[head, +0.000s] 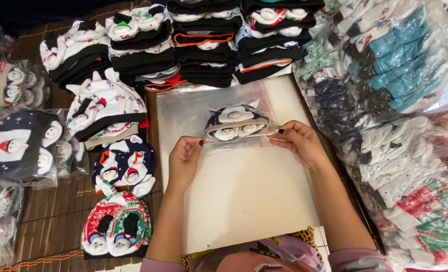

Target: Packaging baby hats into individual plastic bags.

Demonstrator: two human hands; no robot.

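Note:
A clear plastic bag (219, 108) lies on a white board (244, 191) and holds a dark blue pair of slippers with white snowman faces (236, 122). My left hand (184, 160) pinches the bag's near edge at the left corner. My right hand (298, 141) pinches the same edge at the right corner. The edge is stretched flat between both hands.
Stacks of folded patterned slippers (204, 40) line the far side. More loose pairs (117, 226) sit at the left on a bamboo mat (52, 221). Bagged pairs (20, 146) lie far left. Large plastic sacks of slippers (400, 100) crowd the right side.

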